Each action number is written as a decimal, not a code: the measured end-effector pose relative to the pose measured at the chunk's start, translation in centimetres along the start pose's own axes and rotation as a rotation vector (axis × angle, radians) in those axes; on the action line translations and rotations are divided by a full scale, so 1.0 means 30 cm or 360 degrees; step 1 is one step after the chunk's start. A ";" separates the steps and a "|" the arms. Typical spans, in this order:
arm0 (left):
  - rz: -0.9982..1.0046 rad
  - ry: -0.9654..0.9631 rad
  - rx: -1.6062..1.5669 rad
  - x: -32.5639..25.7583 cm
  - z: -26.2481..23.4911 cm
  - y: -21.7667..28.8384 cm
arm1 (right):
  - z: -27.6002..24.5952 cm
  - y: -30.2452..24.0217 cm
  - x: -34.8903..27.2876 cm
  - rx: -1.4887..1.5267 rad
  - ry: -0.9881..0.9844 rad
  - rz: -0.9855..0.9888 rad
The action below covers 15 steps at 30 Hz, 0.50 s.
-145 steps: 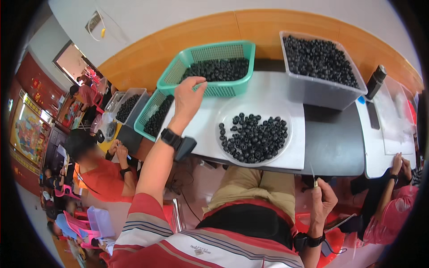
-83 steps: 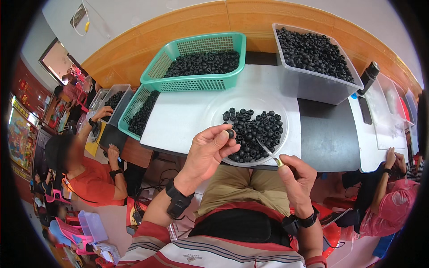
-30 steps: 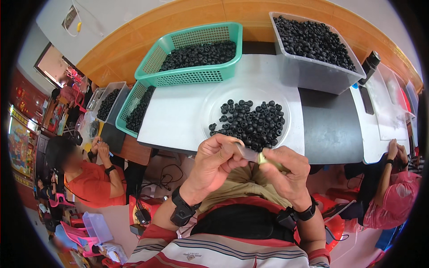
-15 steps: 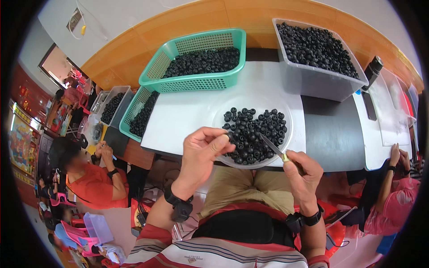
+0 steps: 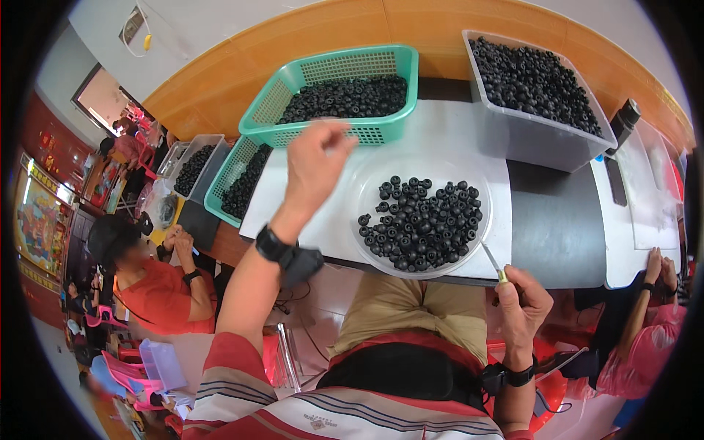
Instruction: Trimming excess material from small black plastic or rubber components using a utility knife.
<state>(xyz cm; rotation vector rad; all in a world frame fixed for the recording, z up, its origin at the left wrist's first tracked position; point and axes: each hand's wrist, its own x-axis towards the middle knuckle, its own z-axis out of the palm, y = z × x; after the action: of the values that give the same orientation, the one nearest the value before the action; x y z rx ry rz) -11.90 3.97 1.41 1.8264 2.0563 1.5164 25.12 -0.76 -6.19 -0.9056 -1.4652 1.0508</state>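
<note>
My right hand (image 5: 522, 297) is closed round a small knife (image 5: 493, 258), its thin blade pointing up and left beside the plate's right rim. My left hand (image 5: 315, 161) is raised in front of the green mesh basket (image 5: 334, 136); its fingers are smeared by motion, and I cannot make out anything between them. A clear round plate (image 5: 359, 192) lies before me on a white board, bearing a loose heap of small round black parts (image 5: 422, 231) with holes in them. Similar black parts fill much of the green basket.
A deep clear tub (image 5: 539, 139) of black parts stands at the back right, near a dark bottle (image 5: 625, 121) and a phone (image 5: 616, 182). Left are a second green basket (image 5: 233, 213) and a clear box (image 5: 216, 172). People sit close on both sides.
My left hand has risen from the plate, where it pinched a small black part, to the green basket. My right hand has drawn the knife right, off the heap.
</note>
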 end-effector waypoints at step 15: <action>0.0309 -0.1020 0.0562 -0.103 0.054 0.085 | 0.008 -0.009 -0.009 0.0120 -0.0069 0.0026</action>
<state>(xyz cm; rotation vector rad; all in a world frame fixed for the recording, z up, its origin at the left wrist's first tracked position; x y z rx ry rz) -8.04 2.28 0.40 2.2821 1.9269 0.4663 24.91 -1.13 -6.04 -0.8473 -1.4462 1.1365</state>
